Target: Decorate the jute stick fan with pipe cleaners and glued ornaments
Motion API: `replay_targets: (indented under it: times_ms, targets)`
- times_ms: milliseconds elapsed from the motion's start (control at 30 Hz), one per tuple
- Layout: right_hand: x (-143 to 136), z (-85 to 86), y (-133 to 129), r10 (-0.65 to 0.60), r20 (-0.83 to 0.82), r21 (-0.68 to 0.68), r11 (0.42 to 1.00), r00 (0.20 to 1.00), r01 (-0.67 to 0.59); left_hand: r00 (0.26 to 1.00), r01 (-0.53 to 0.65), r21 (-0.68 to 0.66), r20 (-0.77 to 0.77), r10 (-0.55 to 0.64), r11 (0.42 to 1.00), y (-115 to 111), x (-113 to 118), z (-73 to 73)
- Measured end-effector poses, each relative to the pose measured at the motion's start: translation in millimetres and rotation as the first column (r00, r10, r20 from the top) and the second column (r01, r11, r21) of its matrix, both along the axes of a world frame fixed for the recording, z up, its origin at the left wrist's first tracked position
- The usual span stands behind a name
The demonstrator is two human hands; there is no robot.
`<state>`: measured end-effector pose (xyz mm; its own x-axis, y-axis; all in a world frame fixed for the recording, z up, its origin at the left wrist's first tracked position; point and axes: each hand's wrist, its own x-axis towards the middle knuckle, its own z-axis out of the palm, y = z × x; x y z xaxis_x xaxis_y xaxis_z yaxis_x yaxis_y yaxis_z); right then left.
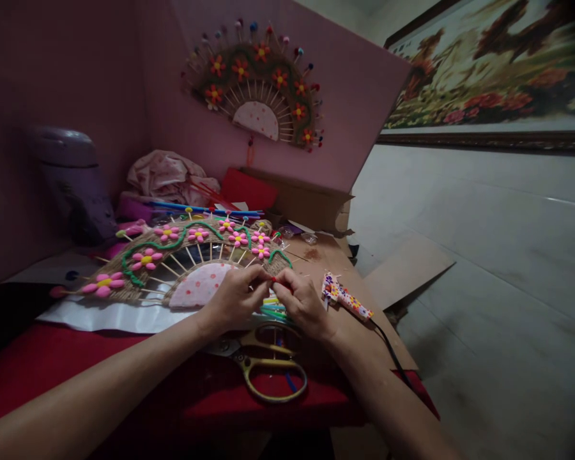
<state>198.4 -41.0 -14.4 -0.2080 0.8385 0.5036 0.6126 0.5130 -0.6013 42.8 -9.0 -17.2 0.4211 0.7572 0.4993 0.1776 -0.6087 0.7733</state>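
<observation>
My left hand (239,291) and my right hand (301,300) meet fingertip to fingertip over the table, both closed in a pinch. Between their tips shows a tiny red piece (273,279), too small to name. Behind them lies a decorative fan (144,291) of brown twine and thin sticks, with pink flowers (145,259), a wavy green strip (172,245) and a dotted pale half-round base (196,287). Large gold-handled scissors (275,380) rest just below my hands. Several coloured sticks (274,311) lie partly hidden beneath my fingers.
A flower-patterned glue gun (347,298) with a black cord lies right on cardboard (388,345). A similar fan with orange flowers (268,83) hangs on the pink board (349,121) behind. A purple flask (74,185) stands at left. Red cloth (67,364) covers the table.
</observation>
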Motion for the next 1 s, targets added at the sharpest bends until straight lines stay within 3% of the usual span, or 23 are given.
replay_targets:
  times_ms: [100, 167, 267, 367, 500, 633, 733, 867, 1000]
  targets:
    - [1.1, 1.9, 1.4, 0.013, -0.182, -0.092, 0.995, 0.983, -0.03, 0.98, 0.147, -0.26, 0.169, -0.105, 0.954, -0.4, 2.2, 5.4]
    - [1.1, 1.4, 2.2, 0.027, -0.231, -0.113, 0.992, 0.973, -0.055, 0.964, 0.2, -0.354, 0.239, -0.118, 0.914, -0.4, 2.5, 7.7]
    - [1.3, 0.1, 2.1, 0.058, -0.181, -0.087, 0.993, 0.982, -0.075, 0.956, 0.2, -0.429, 0.282, -0.079, 0.881, -1.1, 1.9, 10.5]
    - [2.4, 0.0, 1.2, 0.008, -0.058, 0.004, 1.0, 0.998, -0.008, 0.955, 0.185, -0.49, 0.295, -0.037, 0.852, -2.1, 1.5, 13.2]
    - [2.0, -0.6, 0.9, -0.083, 0.025, 0.117, 0.99, 0.996, 0.08, 0.945, 0.198, -0.52, 0.327, -0.021, 0.831, -1.5, 2.9, 12.8]
    - [-1.2, -3.6, 1.4, -0.125, 0.012, 0.136, 0.983, 0.992, 0.122, 0.918, 0.248, -0.541, 0.395, -0.017, 0.804, 0.5, 5.4, 6.6]
    - [-2.1, -4.3, 1.0, -0.096, 0.043, 0.154, 0.984, 0.994, 0.088, 0.91, 0.262, -0.543, 0.415, -0.016, 0.798, 1.3, 6.1, 3.0]
    - [1.3, -1.9, 0.0, -0.02, 0.205, 0.211, 0.977, 0.978, -0.024, 0.911, 0.265, -0.524, 0.411, -0.032, 0.809, 0.7, 5.0, 5.0]
    - [5.4, -0.6, -0.7, -0.061, 0.337, 0.266, 0.963, 0.94, -0.033, 0.945, 0.15, -0.518, 0.324, 0.031, 0.842, 0.9, 3.0, 10.8]
